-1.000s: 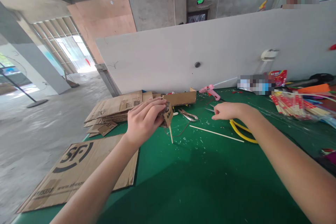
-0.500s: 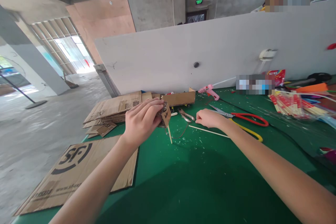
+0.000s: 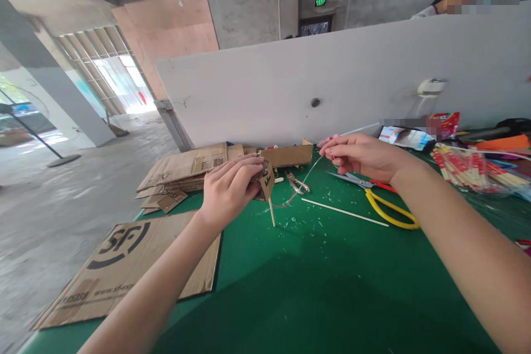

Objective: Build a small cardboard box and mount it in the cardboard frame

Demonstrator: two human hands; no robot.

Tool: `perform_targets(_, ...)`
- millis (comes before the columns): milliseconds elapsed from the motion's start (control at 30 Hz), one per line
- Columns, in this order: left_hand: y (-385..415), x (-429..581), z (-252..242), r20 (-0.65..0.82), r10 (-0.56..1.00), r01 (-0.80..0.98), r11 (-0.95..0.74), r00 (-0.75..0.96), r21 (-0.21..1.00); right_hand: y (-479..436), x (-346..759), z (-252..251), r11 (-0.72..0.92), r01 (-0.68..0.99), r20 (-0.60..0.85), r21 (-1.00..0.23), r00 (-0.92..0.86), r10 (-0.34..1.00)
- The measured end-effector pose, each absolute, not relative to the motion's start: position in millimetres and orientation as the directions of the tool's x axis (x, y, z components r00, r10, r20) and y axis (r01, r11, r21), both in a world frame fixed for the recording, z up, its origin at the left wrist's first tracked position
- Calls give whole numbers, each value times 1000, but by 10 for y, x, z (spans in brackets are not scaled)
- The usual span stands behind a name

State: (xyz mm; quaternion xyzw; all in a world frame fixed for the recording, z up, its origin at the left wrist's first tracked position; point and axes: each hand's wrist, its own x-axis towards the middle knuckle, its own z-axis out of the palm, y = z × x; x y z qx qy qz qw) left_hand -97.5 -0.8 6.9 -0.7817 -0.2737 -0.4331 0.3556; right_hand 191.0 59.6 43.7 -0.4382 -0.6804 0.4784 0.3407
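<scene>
My left hand (image 3: pixel 232 183) is closed around a small cardboard block (image 3: pixel 267 180) with dark lettering on its side. From the block's underside a thin wooden stick (image 3: pixel 272 213) slants down toward the green table. A thin string (image 3: pixel 309 176) curves from beneath the block up to my right hand (image 3: pixel 360 156), whose thumb and fingers pinch its far end. Metal pliers (image 3: pixel 297 182) lie between the hands, behind the string. Below my right hand are scissors (image 3: pixel 392 213) with a red and a yellow handle, partly covered by the forearm. Another thin stick (image 3: pixel 344 212) lies on the table nearby.
Stacked cardboard (image 3: pixel 182 168) and a large printed cardboard sheet (image 3: pixel 166 265) lie at left. A cardboard strip (image 3: pixel 286 156) stands by the white partition (image 3: pixel 257 88). A pink glue gun (image 3: pixel 327 140) is mostly hidden. Packaged sticks (image 3: pixel 464 168) lie right. Someone is beyond the partition.
My right hand has risen from the table and moved right, drawing the string up with it. The left hand still holds the cardboard block in much the same place.
</scene>
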Motion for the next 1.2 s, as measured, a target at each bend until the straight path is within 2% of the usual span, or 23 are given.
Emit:
perform_targets(100, -17, -974, 78, 870, 138, 741, -597, 474, -309, 509, 1903, 532, 163, 108, 113, -981, -370, 922)
perform_targets(167, -21, -978, 92, 864, 162, 752, -585, 476, -305, 451, 1929, 595, 189, 73, 148, -979, -382, 912)
perform_targets(300, -10, -1001, 123, 861, 201, 792, -529, 467, -306, 285, 1985, 736, 313, 225, 212, -923, -382, 899)
perform_targets(400, -5, -1016, 136, 854, 218, 799, -516, 472, -310, 142, 2020, 826, 431, 426, 300, -795, -341, 891)
perform_targets(500, -22, -1011, 149, 838, 237, 789, -528, 491, -313, 47, 2037, 874, 537, 616, 430, -576, -331, 840)
perform_targets(600, -53, -976, 172, 827, 242, 778, -541, 508, -319, 32, 1972, 856, 631, 661, 530, -406, -393, 752)
perform_targets(667, -74, -940, 193, 827, 241, 779, -538, 508, -322, 63, 1853, 791, 669, 608, 549, -428, -413, 726)
perform_targets(767, -95, -878, 225, 821, 269, 795, -516, 503, -318, 148, 1574, 615, 699, 419, 581, -579, -390, 715)
perform_targets(833, -95, -839, 244, 810, 305, 810, -495, 501, -314, 216, 1375, 488, 724, 340, 617, -601, -378, 690)
perform_targets(1033, 7, -732, 298, 725, 533, 885, -401, 436, -238, 433, 1093, 383, 711, 456, 625, -536, -352, 697)
perform_targets(1200, 119, -719, 349, 665, 655, 898, -436, 359, -56, 576, 1066, 408, 610, 500, 489, -614, -366, 792)
